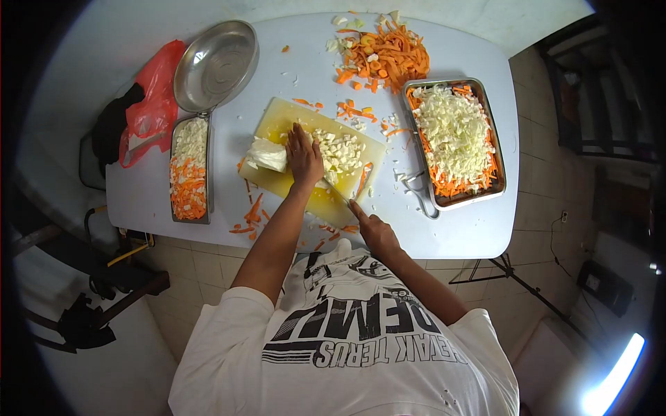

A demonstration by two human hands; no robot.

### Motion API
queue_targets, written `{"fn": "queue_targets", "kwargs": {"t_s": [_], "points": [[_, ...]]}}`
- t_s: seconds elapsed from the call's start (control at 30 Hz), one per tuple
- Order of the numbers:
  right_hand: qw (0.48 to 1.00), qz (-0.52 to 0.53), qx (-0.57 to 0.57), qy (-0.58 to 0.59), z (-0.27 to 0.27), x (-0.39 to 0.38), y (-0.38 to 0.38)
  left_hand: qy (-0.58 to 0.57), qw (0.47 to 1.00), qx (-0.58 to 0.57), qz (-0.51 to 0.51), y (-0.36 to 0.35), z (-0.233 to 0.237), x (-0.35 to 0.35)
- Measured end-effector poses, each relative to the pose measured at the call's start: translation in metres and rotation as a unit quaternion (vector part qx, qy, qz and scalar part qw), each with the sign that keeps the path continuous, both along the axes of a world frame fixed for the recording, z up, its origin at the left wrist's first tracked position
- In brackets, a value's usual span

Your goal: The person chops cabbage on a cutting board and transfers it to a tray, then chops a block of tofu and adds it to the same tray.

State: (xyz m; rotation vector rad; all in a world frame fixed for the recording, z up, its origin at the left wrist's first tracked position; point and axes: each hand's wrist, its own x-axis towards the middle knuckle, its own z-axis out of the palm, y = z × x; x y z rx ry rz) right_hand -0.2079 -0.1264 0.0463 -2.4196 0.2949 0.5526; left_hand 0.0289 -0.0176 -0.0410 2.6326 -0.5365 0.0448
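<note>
Yellow plastic cutting board point(276, 123) sits mid-desk, and from my remote seat this is where the work is. The left hand point(304, 156) rests palm down on it, fingers spread. It is a loose grip that closes on nothing, set between the pale cabbage chunk point(266, 154) on its left and the heap of diced cabbage point(341, 149) on its right. The right hand point(375, 230) has its grip wrapped tight round the handle of a knife point(337, 191), near the front edge of the white desk point(454, 232).

The knife's long axis runs on a diagonal, with the handle near the person. The blade points away and to the left, straight at the left wrist, and I cannot make out the tip under that hand.

My main worry is that line: with the blade aimed at the left wrist, a slip on the wet board could bring steel into skin. The spread fingers also lie flat rather than tucked, so I judge them exposed to any downward cut. The chunk could roll, since only the hand's edge touches it. The board hangs close to the desk's front edge, and carrot scraps point(251, 213) lie beside it. A hard push might shift the board or send pieces to the floor.
</note>
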Motion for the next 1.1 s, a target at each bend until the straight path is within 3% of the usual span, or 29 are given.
{"fn": "queue_targets", "kwargs": {"t_s": [0.1, 0.2, 0.27, 0.43, 0.67, 1.1], "points": [[0.999, -0.020, 0.025, 0.025, -0.012, 0.001, -0.001, -0.010, 1.000, 0.025, -0.008, -0.001, -0.001, -0.004], [0.988, -0.028, 0.142, -0.061, -0.022, 0.004, -0.024, 0.015, 0.999, 0.050, 0.008, -0.008, 0.001, 0.001], [0.987, -0.022, 0.139, -0.077, -0.019, 0.002, -0.029, 0.071, 0.997, 0.003, 0.029, -0.005, 0.002, 0.005], [0.991, -0.015, 0.106, -0.076, 0.006, 0.002, -0.019, 0.047, 0.993, -0.106, -0.003, 0.003, 0.020, 0.011], [0.999, 0.010, 0.020, -0.036, -0.003, 0.000, 0.000, 0.031, 0.998, -0.029, -0.038, 0.015, -0.006, 0.000], [1.000, -0.004, 0.012, 0.000, -0.005, 0.001, 0.018, 0.004, 0.996, -0.052, -0.071, 0.015, -0.004, -0.001]]}}
